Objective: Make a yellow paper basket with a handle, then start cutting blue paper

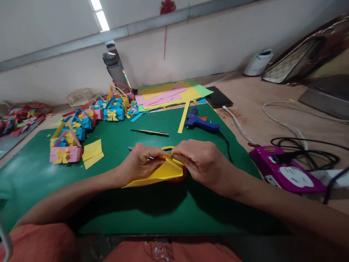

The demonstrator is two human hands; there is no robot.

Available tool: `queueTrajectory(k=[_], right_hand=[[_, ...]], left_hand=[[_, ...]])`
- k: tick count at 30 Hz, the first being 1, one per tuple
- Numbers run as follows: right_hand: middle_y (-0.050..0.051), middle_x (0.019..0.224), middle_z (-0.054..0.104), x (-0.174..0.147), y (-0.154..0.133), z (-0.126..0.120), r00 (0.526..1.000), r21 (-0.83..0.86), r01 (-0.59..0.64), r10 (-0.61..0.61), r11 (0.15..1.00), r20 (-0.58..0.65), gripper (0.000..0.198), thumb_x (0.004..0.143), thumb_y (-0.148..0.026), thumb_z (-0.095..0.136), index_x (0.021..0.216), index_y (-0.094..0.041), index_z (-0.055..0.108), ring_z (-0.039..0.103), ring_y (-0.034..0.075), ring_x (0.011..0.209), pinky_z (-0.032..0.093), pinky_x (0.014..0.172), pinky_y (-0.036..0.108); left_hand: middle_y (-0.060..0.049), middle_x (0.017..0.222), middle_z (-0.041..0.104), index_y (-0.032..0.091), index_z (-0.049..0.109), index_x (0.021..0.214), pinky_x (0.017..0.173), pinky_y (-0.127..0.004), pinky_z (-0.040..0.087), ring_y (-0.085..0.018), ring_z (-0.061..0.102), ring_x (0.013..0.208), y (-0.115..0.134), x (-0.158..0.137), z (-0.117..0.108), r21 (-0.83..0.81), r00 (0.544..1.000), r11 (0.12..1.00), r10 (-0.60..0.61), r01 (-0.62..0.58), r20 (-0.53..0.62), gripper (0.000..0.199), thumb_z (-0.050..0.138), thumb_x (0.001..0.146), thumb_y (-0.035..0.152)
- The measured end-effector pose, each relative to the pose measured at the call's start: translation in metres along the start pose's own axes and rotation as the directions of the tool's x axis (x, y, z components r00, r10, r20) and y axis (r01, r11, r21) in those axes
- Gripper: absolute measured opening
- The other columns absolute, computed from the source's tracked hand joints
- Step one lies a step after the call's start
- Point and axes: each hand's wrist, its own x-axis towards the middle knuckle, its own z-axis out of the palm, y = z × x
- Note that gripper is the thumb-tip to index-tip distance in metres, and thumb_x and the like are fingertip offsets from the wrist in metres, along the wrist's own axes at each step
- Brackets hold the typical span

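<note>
Both hands meet over the middle of the green mat, on a folded piece of yellow paper [159, 172]. My left hand [143, 162] pinches its upper edge between thumb and fingers. At the paper's right end, my right hand [203, 163] has its fingertips closed on a corner. Partly hidden beneath the paper and hands lies a pair of scissors [180, 177], showing a red and yellow handle and a blade tip to the left. Beyond the hands a pen [149, 133] rests on the mat.
Small paper baskets [65, 154] with bows stand at the left, beside yellow paper pieces [92, 153]. Coloured sheets [166, 95] lie at the back. A blue glue gun [201, 122], yellow strip [184, 117], phone [219, 97] and purple power strip [286, 171] with cables are to the right.
</note>
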Motion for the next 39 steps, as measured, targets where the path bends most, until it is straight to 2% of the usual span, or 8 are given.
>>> queueTrajectory(k=[4,8,13,24,33,36,39], right_hand=[[0.007,0.069,0.062,-0.0016,-0.0005,-0.0013,0.996,-0.130,0.075,-0.068,0.989,0.059,0.021,0.083,-0.011,0.041,0.075,-0.013,0.060,0.054,0.015,0.065,0.036,0.060,0.025],[0.006,0.066,0.060,-0.0016,-0.0023,-0.0042,0.989,-0.214,0.140,-0.129,0.967,0.066,0.026,0.085,-0.010,0.036,0.070,-0.015,0.057,0.050,0.014,0.062,0.034,0.059,0.026],[0.004,0.062,0.057,0.0000,-0.0020,-0.0051,0.984,-0.231,0.174,-0.164,0.957,0.066,0.028,0.086,-0.012,0.036,0.066,-0.016,0.054,0.047,0.014,0.057,0.032,0.057,0.027],[0.003,0.057,0.054,0.0003,0.0000,0.0023,0.964,-0.304,0.264,-0.265,0.915,0.037,0.027,0.084,-0.009,0.038,0.064,-0.016,0.055,0.043,0.014,0.056,0.032,0.059,0.029],[0.005,0.065,0.061,-0.0006,0.0010,-0.0005,0.976,-0.278,0.216,-0.210,0.936,0.052,0.024,0.086,-0.012,0.040,0.069,-0.016,0.056,0.050,0.013,0.059,0.035,0.058,0.027],[0.006,0.068,0.063,-0.0014,-0.0002,-0.0016,0.976,-0.270,0.216,-0.210,0.938,0.050,0.024,0.087,-0.013,0.038,0.074,-0.014,0.058,0.053,0.014,0.062,0.035,0.058,0.027],[0.006,0.066,0.062,-0.0014,-0.0015,-0.0023,0.973,-0.292,0.228,-0.225,0.929,0.044,0.026,0.087,-0.013,0.036,0.071,-0.015,0.056,0.051,0.014,0.059,0.035,0.056,0.027]], left_hand=[[-0.001,0.053,0.066,0.013,0.069,0.074,0.041,-0.012,0.034,-0.005,0.051,0.039,0.0009,0.0010,-0.0001,-0.007,1.000,1.000,0.006,-0.006,-0.001,0.023,0.048,0.082,0.017],[0.000,0.053,0.066,0.013,0.069,0.074,0.041,-0.012,0.034,-0.005,0.053,0.040,0.0020,0.0012,0.0005,-0.021,1.000,1.000,0.014,-0.013,0.014,0.022,0.049,0.082,0.014],[0.000,0.054,0.066,0.013,0.069,0.077,0.041,-0.012,0.034,-0.004,0.051,0.040,0.0027,-0.0006,0.0020,-0.037,1.000,0.999,0.018,-0.018,-0.008,0.021,0.049,0.083,0.016],[0.002,0.054,0.061,0.014,0.067,0.077,0.044,-0.012,0.034,-0.004,0.050,0.044,0.0066,-0.0026,0.0014,-0.010,0.995,1.000,0.008,-0.007,0.101,0.023,0.045,0.085,0.014],[0.001,0.058,0.064,0.015,0.069,0.082,0.044,-0.012,0.035,-0.004,0.052,0.045,0.0068,0.0000,-0.0009,-0.028,0.992,0.999,-0.028,0.032,0.122,0.024,0.045,0.085,0.013],[0.001,0.059,0.065,0.016,0.069,0.088,0.045,-0.012,0.037,-0.005,0.054,0.047,0.0067,-0.0013,-0.0006,-0.030,0.992,0.999,-0.012,0.016,0.128,0.024,0.045,0.085,0.013],[0.001,0.061,0.066,0.017,0.069,0.091,0.047,-0.012,0.038,-0.005,0.056,0.049,0.0062,-0.0025,0.0014,-0.047,0.994,0.999,0.029,-0.025,0.101,0.025,0.045,0.085,0.011]])
